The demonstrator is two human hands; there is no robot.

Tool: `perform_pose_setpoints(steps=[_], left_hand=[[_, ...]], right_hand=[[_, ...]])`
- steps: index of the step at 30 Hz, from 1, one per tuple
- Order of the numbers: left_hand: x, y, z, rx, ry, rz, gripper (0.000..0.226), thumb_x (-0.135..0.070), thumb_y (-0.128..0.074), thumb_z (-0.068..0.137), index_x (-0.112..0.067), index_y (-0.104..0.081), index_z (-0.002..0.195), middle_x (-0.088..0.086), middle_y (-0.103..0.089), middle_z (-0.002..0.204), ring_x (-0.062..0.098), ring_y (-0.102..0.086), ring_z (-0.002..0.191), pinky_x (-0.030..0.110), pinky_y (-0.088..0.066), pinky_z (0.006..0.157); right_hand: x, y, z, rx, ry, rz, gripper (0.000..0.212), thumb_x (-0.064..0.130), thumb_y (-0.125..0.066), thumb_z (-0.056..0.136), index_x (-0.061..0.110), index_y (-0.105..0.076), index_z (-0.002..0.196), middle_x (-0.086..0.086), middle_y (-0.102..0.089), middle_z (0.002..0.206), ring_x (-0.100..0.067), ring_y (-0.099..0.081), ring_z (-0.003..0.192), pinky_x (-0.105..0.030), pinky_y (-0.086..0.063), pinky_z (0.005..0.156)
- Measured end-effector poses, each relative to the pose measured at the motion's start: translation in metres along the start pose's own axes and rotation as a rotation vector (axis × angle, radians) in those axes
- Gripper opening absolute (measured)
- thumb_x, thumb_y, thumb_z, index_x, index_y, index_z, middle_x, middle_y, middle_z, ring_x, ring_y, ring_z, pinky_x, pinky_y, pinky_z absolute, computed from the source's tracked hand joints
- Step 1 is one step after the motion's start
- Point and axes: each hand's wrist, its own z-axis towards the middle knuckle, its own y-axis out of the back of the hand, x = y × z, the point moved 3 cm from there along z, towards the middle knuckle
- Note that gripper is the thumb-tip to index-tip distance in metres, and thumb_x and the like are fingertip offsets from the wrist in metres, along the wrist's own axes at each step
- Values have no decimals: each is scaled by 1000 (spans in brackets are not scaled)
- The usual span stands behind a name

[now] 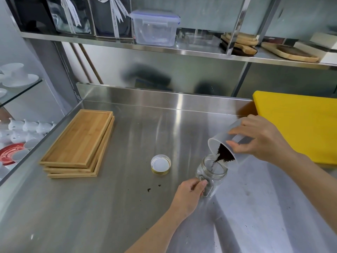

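Note:
A clear glass jar (212, 172) stands upright on the steel counter (109, 207). My left hand (188, 195) grips the jar's side near its base. My right hand (262, 141) holds a white plastic container (221, 138) tilted over the jar's mouth. Dark ground powder (223, 154) runs from the container's lip in a thin stream into the jar. The jar's round lid (160, 163) lies upside down on the counter, to the left of the jar.
A stack of bamboo trays (78, 143) sits at the counter's left. A yellow cutting board (299, 125) lies at the right. A few dark crumbs (154, 187) dot the counter. A lidded plastic box (155, 27) and wooden boards (240, 42) rest on the shelf above. White crockery (20, 130) fills glass shelves at far left.

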Motion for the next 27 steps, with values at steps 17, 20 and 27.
perform_pose_setpoints(steps=[17, 20, 27], left_hand=[[-2, 0, -1, -19, 10, 22, 36, -37, -51, 90, -23, -49, 57, -5, -52, 62, 11, -45, 63, 24, -37, 64], [-4, 0, -1, -17, 12, 28, 37, -35, -51, 91, -25, -48, 56, -6, -51, 59, 10, -45, 63, 23, -36, 64], [-1, 0, 0, -28, 23, 13, 39, -40, -52, 89, -31, -50, 51, -14, -53, 53, 8, -47, 62, 24, -38, 65]], right_hand=[[7, -3, 1, 54, 36, 15, 25, 30, -68, 68, 7, -73, 77, -11, -64, 66, -14, -39, 63, -11, -24, 63], [9, -4, 1, 63, 59, -2, 24, 30, -68, 69, 8, -73, 78, -10, -62, 65, -13, -37, 65, -10, -21, 63], [10, -2, 2, 114, 49, -36, 25, 34, -64, 71, 14, -73, 84, -8, -63, 73, -11, -37, 73, -24, -27, 61]])
